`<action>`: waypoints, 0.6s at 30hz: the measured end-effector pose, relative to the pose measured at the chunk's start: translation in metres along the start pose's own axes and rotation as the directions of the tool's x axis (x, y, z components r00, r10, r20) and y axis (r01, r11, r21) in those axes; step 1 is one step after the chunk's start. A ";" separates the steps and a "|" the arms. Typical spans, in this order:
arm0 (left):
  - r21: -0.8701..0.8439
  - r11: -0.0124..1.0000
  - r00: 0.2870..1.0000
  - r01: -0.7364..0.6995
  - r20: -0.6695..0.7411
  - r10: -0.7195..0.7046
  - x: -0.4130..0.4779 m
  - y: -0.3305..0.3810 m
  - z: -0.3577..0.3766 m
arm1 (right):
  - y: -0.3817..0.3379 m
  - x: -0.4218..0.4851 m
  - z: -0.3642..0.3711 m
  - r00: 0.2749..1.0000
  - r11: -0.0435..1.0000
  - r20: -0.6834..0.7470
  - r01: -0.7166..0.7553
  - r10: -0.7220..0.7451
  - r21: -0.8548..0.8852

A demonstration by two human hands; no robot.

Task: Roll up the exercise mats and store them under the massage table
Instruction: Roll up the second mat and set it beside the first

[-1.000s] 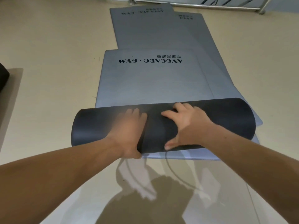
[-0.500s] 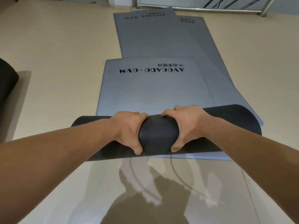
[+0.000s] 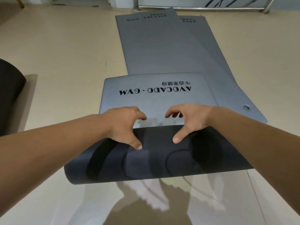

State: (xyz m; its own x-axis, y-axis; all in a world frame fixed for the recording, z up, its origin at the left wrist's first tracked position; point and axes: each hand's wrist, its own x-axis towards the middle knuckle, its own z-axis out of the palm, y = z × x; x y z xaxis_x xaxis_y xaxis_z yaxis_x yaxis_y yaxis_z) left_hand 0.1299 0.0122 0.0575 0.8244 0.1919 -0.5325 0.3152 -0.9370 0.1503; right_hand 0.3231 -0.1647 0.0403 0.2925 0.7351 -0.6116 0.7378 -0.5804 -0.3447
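A grey exercise mat (image 3: 154,93) printed "AVOCADO · GYM" lies flat on the floor. Its near end is rolled into a dark roll (image 3: 154,159) lying across in front of me. My left hand (image 3: 125,125) and my right hand (image 3: 190,120) sit side by side on top of the roll's middle. Both thumbs press on the dark surface. The fingers are spread and arched over the roll's far edge, above the flat grey part, and do not clasp it.
Two more grey mats (image 3: 162,46) (image 3: 211,46) lie flat and overlapping beyond and under the first one; one has a metal eyelet (image 3: 246,107). A dark rolled object (image 3: 9,95) lies at the far left. A metal rail (image 3: 203,8) runs along the back. The floor is beige.
The roll has travelled forward along the mat and grown thicker. My hands, clamped around its middle half a second ago, have loosened with fingers spread over its far edge.
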 end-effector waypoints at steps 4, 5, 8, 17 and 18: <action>0.157 0.985 0.993 0.078 -0.106 -0.061 -0.018 0.042 0.004 | 0.000 0.007 -0.014 0.979 0.994 -0.202 -0.012 -0.011 -0.110; 0.232 0.969 0.996 0.083 -0.061 -0.070 -0.023 0.056 0.017 | 0.000 0.010 -0.014 0.969 0.992 -0.246 -0.025 -0.007 -0.123; 0.387 0.909 0.988 0.155 -0.056 -0.145 -0.019 0.071 0.062 | -0.002 0.015 -0.006 0.929 0.977 -0.369 -0.099 0.024 -0.188; 0.150 0.988 0.925 -0.034 -0.371 0.088 0.010 0.001 0.064 | -0.041 -0.023 0.034 0.940 0.893 -0.341 -0.125 -0.033 -0.431; 0.161 0.985 0.898 -0.068 -0.420 0.131 0.010 -0.005 0.068 | -0.044 -0.020 0.041 0.947 0.873 -0.322 -0.157 0.000 -0.462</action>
State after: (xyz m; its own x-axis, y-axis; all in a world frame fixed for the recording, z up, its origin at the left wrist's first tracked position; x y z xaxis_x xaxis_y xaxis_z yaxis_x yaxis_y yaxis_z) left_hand 0.1044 -0.0015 -0.0055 0.9790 0.1723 -0.1090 0.1784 -0.9827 0.0498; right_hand 0.2598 -0.1685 0.0390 0.4724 0.8090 -0.3497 0.8793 -0.4598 0.1241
